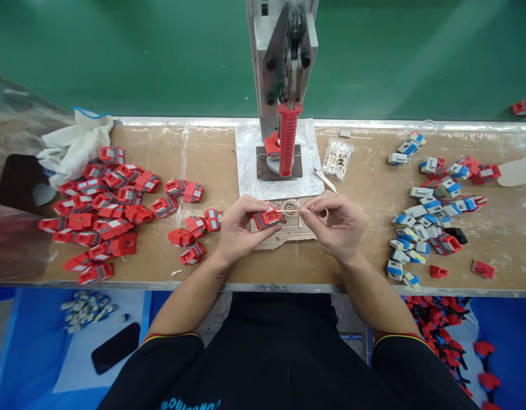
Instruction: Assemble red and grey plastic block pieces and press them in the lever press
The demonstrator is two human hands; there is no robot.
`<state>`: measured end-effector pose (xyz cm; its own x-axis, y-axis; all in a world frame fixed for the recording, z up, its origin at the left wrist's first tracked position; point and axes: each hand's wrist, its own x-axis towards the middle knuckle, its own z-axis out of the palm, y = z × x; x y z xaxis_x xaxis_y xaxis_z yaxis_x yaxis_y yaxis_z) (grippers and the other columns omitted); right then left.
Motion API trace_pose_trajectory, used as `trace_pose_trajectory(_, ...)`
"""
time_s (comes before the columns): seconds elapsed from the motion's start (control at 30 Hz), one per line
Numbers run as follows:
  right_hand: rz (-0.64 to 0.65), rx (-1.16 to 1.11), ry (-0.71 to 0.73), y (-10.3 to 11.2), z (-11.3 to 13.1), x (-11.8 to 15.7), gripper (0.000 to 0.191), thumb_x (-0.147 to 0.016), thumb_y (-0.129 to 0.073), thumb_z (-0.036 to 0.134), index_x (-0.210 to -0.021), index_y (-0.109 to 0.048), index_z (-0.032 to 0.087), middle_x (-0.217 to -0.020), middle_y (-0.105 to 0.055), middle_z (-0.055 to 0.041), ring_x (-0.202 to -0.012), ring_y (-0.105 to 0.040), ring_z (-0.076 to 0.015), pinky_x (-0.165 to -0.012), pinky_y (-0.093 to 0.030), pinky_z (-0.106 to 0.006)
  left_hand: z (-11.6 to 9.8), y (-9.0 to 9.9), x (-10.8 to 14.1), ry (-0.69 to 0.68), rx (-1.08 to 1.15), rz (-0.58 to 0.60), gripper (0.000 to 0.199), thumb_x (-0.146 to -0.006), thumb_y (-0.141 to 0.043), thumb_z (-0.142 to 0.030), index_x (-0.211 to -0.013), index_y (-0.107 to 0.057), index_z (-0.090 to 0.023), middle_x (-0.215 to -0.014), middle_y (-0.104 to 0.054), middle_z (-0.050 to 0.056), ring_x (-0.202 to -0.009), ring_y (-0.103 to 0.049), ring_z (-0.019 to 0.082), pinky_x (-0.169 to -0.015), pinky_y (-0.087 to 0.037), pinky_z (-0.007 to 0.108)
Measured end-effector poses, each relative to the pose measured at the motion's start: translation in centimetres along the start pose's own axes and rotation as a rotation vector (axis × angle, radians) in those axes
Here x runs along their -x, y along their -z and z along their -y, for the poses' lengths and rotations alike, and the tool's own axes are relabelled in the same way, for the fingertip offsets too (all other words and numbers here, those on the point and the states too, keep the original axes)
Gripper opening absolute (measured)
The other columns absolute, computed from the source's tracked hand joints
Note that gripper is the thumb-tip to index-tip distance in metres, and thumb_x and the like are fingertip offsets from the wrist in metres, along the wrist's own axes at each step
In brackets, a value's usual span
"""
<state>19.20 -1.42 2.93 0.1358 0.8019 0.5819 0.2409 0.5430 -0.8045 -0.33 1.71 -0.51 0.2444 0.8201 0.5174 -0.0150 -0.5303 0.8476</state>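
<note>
My left hand (242, 228) is closed on a red toy vehicle part (266, 218) with grey trim, holding it over the middle of the bench. Pinched in my right hand (334, 223) is a thin wooden stick (290, 210), whose far end reaches the red part. Whether its tip bears a swab I cannot tell. Behind the stick, a small round cup (290, 206) sits on a torn piece of cardboard (284, 239), near a cotton swab (300, 221).
A red-handled press (290, 139) stands behind my hands, beside a bag of cotton swabs (338, 159) and a white-handled knife (326, 180). Red parts (113, 199) lie left; white-blue parts (420, 216) lie right. Blue bins (27, 341) flank my lap, one with a phone (116, 348).
</note>
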Motion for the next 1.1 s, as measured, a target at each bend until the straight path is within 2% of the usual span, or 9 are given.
trace_pose_trajectory(0.13, 0.007, 0.015, 0.019, 0.4, 0.1, -0.2, 0.016, -0.089, -0.077, 0.013, -0.085, -0.067, 0.025, -0.075, -0.079, 0.0015, -0.063, -0.071, -0.0135, -0.052, -0.047, -0.028, 0.1, 0.1, -0.1, -0.005, -0.025, -0.004, 0.034, -0.078, -0.094, -0.030, -0.104, -0.073, -0.022, -0.094, -0.076, 0.003, -0.091, -0.076, 0.017, -0.079, -0.062, 0.028)
trace_pose_trajectory(0.27, 0.005, 0.023, -0.054, 2.1, 0.0, -0.9, 0.014, -0.089, -0.079, 0.020, -0.083, -0.067, 0.025, -0.075, -0.079, 0.0009, -0.060, -0.067, -0.0134, -0.051, -0.046, -0.028, 0.4, 0.3, -0.1, -0.003, -0.019, -0.024, 0.035, -0.078, -0.094, -0.030, -0.105, -0.074, -0.023, -0.097, -0.077, 0.004, -0.092, -0.076, 0.017, -0.080, -0.062, 0.030)
trace_pose_trajectory(0.37, 0.182, 0.191, -0.102, 3.1, -0.8, -1.3, 0.013, -0.090, -0.077, 0.023, -0.080, -0.069, 0.025, -0.072, -0.075, 0.0017, -0.056, -0.059, -0.0116, -0.052, -0.043, -0.028, 0.7, 0.6, 0.0, 0.009, -0.041, -0.031, 0.035, -0.078, -0.094, -0.033, -0.105, -0.073, -0.023, -0.099, -0.077, 0.005, -0.095, -0.076, 0.019, -0.084, -0.063, 0.033)
trace_pose_trajectory(0.47, 0.373, 0.337, -0.091, 2.9, -2.2, -0.9, 0.014, -0.092, -0.073, 0.023, -0.078, -0.070, 0.025, -0.072, -0.073, 0.0005, -0.062, -0.060, -0.0135, -0.060, -0.046, -0.029, 0.9, 0.7, 0.1, 0.039, -0.049, -0.021, 0.039, -0.077, -0.095, -0.039, -0.104, -0.073, -0.023, -0.101, -0.077, 0.006, -0.098, -0.076, 0.020, -0.087, -0.063, 0.036)
trace_pose_trajectory(0.63, 0.523, 0.412, -0.080, 2.1, -3.1, -0.4, 0.015, -0.093, -0.067, 0.021, -0.080, -0.070, 0.025, -0.075, -0.073, -0.0005, -0.068, -0.062, -0.0147, -0.065, -0.046, -0.030, 0.8, 0.6, 0.1, 0.035, -0.050, -0.021, 0.039, -0.078, -0.094, -0.043, -0.105, -0.073, -0.024, -0.103, -0.077, 0.006, -0.101, -0.076, 0.021, -0.087, -0.063, 0.036)
trace_pose_trajectory(0.7, 0.485, 0.369, -0.077, 2.5, -2.4, -0.7, 0.014, -0.092, -0.069, 0.021, -0.078, -0.070, 0.024, -0.073, -0.073, 0.0006, -0.065, -0.061, -0.0136, -0.063, -0.045, -0.029, 0.8, 0.5, 0.1, 0.020, -0.045, -0.018, 0.037, -0.080, -0.093, -0.039, -0.106, -0.073, -0.024, -0.104, -0.077, 0.006, -0.102, -0.076, 0.021, -0.087, -0.063, 0.035)
trace_pose_trajectory(0.83, 0.202, 0.086, -0.136, 2.8, -0.5, -1.2, 0.015, -0.090, -0.078, 0.024, -0.078, -0.068, 0.024, -0.074, -0.076, 0.0010, -0.061, -0.064, -0.0124, -0.056, -0.046, -0.028, 0.7, 0.6, 0.1, 0.025, -0.074, -0.001, 0.033, -0.083, -0.091, -0.038, -0.106, -0.073, -0.023, -0.107, -0.077, 0.007, -0.103, -0.075, 0.021, -0.090, -0.062, 0.037)
trace_pose_trajectory(0.9, 0.114, -0.084, -0.174, 2.2, 0.0, -1.0, 0.019, -0.089, -0.081, 0.029, -0.077, -0.067, 0.024, -0.074, -0.077, 0.0002, -0.062, -0.069, -0.0137, -0.053, -0.048, -0.028, 0.5, 0.6, 0.2, 0.035, -0.097, 0.018, 0.031, -0.085, -0.089, -0.038, -0.106, -0.073, -0.023, -0.107, -0.078, 0.007, -0.104, -0.075, 0.022, -0.091, -0.063, 0.038)
trace_pose_trajectory(1.1, 0.099, -0.232, -0.227, 0.3, 0.0, -0.2, 0.022, -0.089, -0.083, 0.034, -0.079, -0.066, 0.024, -0.076, -0.079, -0.0009, -0.064, -0.071, -0.0143, -0.052, -0.049, -0.028, 0.1, 0.6, 0.2, 0.006, -0.098, 0.038, 0.031, -0.084, -0.090, -0.031, -0.110, -0.074, -0.024, -0.109, -0.078, 0.008, -0.104, -0.077, 0.021, -0.091, -0.064, 0.037)
